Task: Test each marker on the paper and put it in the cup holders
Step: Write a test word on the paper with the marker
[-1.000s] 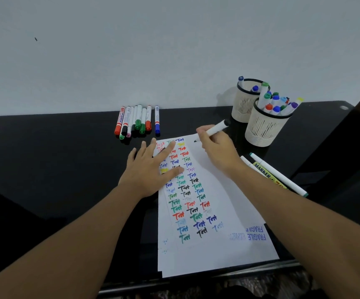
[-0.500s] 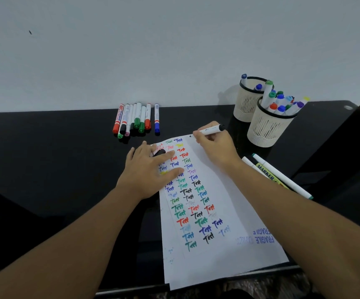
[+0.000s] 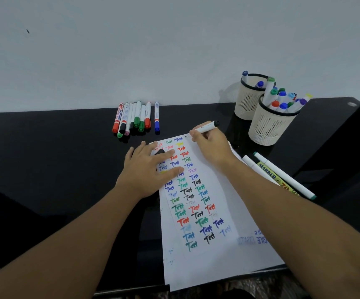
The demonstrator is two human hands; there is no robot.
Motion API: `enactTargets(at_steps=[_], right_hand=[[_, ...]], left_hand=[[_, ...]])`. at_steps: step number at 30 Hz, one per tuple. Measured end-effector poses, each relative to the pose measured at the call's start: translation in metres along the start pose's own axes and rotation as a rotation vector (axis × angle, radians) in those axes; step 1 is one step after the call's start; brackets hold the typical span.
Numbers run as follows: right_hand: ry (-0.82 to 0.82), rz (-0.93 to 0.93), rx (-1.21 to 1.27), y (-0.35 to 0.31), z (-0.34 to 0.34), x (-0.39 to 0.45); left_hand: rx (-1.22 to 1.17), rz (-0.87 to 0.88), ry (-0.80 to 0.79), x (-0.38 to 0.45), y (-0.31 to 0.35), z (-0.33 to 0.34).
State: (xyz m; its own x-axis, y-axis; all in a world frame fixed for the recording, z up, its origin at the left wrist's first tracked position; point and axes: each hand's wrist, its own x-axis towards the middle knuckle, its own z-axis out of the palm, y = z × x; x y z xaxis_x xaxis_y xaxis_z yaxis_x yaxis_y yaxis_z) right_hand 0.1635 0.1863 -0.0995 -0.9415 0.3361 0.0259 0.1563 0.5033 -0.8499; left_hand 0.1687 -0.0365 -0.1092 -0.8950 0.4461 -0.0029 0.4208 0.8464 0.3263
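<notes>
Pale wall fills the upper frame; black glossy table (image 3: 45, 158) below. Paper (image 3: 215, 244), centre-right, carries columns of coloured "Test" marks; thin, likely to slide. Two slotted cup holders (image 3: 265, 126), upper right, hold capped markers. Untested row of markers (image 3: 136, 119) at upper centre. Left hand (image 3: 149, 169) presses flat on the sheet, fingers straight, a black cap beneath them. Right hand (image 3: 211, 145) pinches a marker (image 3: 207, 127), tip at the paper's top edge. Marker looks light, rigid, smooth; grip mid-barrel.
</notes>
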Motion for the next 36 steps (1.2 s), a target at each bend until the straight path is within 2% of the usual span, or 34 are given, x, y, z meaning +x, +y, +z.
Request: enactTargets(at_steps=[36], right_hand=[[0.038,0.017,-0.034,-0.0033,0.0003,-0.0016]], left_hand=[[0.015,-0.004,-0.023,0.0000,0.0000,-0.0015]])
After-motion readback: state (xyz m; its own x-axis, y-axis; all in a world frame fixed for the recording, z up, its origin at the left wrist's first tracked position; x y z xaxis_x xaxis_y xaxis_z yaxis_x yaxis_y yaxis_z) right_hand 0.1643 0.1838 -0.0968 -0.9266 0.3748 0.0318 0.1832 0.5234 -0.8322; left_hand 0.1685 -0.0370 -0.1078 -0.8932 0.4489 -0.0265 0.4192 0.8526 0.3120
